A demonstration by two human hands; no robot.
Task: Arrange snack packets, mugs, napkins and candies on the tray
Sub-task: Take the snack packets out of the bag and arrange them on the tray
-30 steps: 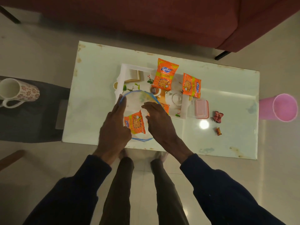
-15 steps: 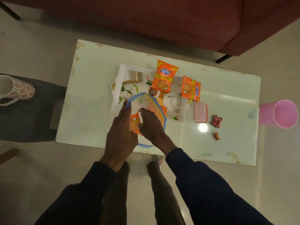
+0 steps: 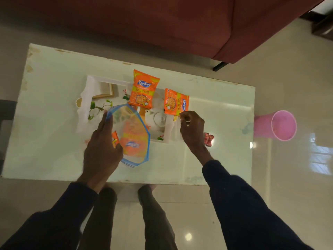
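Note:
A white tray (image 3: pixel 84 105) with a leaf print lies on the pale table (image 3: pixel 50 145). One orange snack packet (image 3: pixel 144 89) rests on the tray's far edge. A second orange packet (image 3: pixel 175 102) overlaps its right rim. My left hand (image 3: pixel 102 147) holds a clear, blue-edged zip bag (image 3: pixel 134 136) over the tray's near side, with another orange packet inside it. My right hand (image 3: pixel 191 130) hovers at the tray's right end, fingers curled beside the second packet's near corner; I cannot tell whether they grip it. A red wrapped candy (image 3: pixel 208 139) peeks out behind that hand.
A pink plastic cup (image 3: pixel 281 125) stands past the table's right end. A red sofa (image 3: pixel 162 24) runs along the far side. My legs (image 3: pixel 153 213) stand on the tiled floor at the table's near edge.
My right hand has left the zip bag and moved right to the tray's right end. My left hand still holds the bag, which now lies flatter with a packet inside.

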